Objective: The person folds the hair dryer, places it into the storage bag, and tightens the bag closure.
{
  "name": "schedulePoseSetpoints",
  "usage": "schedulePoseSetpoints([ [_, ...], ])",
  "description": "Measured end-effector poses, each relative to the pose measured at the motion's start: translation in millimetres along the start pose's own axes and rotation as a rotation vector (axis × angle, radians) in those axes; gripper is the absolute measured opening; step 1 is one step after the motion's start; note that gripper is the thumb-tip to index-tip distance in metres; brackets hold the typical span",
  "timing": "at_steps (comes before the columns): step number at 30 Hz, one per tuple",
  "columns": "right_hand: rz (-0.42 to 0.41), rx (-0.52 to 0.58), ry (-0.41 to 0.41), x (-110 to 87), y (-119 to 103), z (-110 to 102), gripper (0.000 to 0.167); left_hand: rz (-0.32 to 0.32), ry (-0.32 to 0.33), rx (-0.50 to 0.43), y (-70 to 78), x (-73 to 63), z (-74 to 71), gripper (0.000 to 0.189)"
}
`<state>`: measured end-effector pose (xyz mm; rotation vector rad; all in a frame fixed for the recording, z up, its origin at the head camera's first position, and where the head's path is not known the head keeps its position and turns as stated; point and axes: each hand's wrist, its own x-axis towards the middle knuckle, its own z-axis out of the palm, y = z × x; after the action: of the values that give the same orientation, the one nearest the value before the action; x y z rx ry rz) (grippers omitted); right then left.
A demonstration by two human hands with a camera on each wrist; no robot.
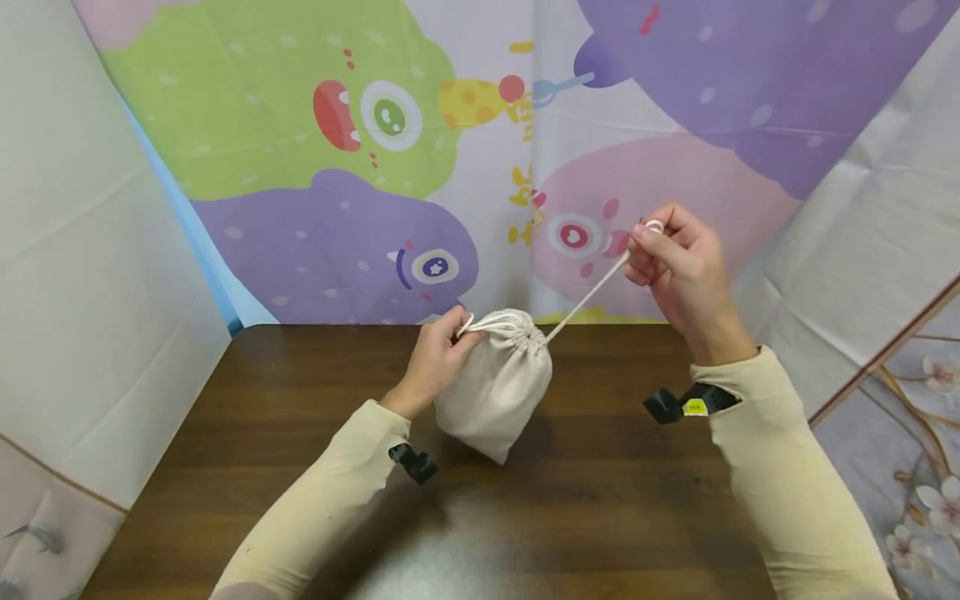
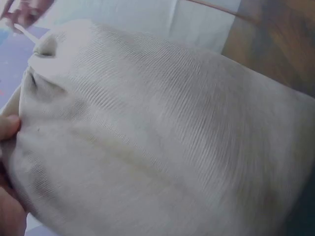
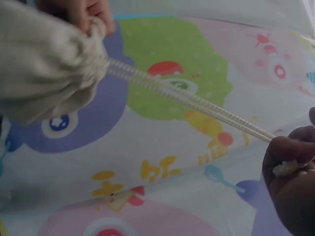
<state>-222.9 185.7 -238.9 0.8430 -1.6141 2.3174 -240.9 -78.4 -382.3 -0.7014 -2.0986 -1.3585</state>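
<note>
A cream cloth drawstring bag point(image 1: 491, 400) hangs tilted over the table, its mouth gathered tight into pleats. My left hand point(image 1: 438, 354) pinches the cord loop at the bag's left side, close to the gathered mouth. Up and to the right, my right hand point(image 1: 682, 271) grips the far end of the white drawstring point(image 1: 588, 297), which runs taut from the bag. In the right wrist view the drawstring point(image 3: 192, 101) shows as two parallel strands, and a knotted end point(image 3: 285, 168) pokes out of the fist. The bag's fabric point(image 2: 162, 132) fills most of the left wrist view.
Below lies a dark brown wooden table point(image 1: 300, 442). A cloth backdrop point(image 1: 502, 167) with cartoon monsters stands behind its far edge. White panels point(image 1: 97, 217) rise on the left, and a flower-patterned sheet point(image 1: 915, 450) hangs at the right.
</note>
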Motion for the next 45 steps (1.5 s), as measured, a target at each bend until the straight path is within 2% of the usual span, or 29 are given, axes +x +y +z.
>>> schedulePoseSetpoints([
  [6,0.131,-0.221,0.036,-7.0,21,-12,0.023,-0.065,0.131,0.007,5.2,5.1,-8.2,0.025],
  [9,0.190,-0.399,0.016,-10.5,31,-12,0.017,-0.092,0.180,-0.003,8.6,8.5,-9.7,0.025],
  [12,0.279,-0.629,-0.048,-11.8,44,-9,0.010,-0.119,0.230,0.007,11.7,11.8,-8.8,0.024],
  [14,0.350,-0.755,-0.108,-12.5,54,-5,0.015,-0.138,0.264,0.014,13.1,13.2,-7.0,0.024],
  [16,0.406,-0.811,-0.165,-14.1,63,-1,0.024,-0.155,0.287,0.007,14.8,14.2,-4.7,0.023],
  [19,0.462,-0.828,-0.216,-17.1,70,2,0.035,-0.168,0.303,-0.013,17.9,15.6,-1.6,0.023],
  [23,0.478,-0.826,-0.269,-18.6,75,7,0.047,-0.173,0.310,-0.032,23.3,18.7,2.2,0.023],
  [26,0.465,-0.831,-0.294,-18.3,78,10,0.051,-0.159,0.287,-0.050,27.5,20.9,6.3,0.023],
  [33,0.406,-0.939,-0.307,-14.0,84,15,0.067,-0.107,0.186,-0.096,33.4,18.4,12.6,0.022],
  [35,0.381,-0.925,-0.315,-13.0,86,14,0.063,-0.093,0.153,-0.107,34.2,17.4,13.0,0.022],
  [40,0.305,-0.859,-0.241,-15.1,91,9,0.048,-0.073,0.055,-0.156,37.0,19.0,11.5,0.018],
  [45,0.248,-0.860,-0.175,-17.0,87,6,0.053,-0.123,-0.050,-0.285,30.6,21.8,-0.4,0.014],
])
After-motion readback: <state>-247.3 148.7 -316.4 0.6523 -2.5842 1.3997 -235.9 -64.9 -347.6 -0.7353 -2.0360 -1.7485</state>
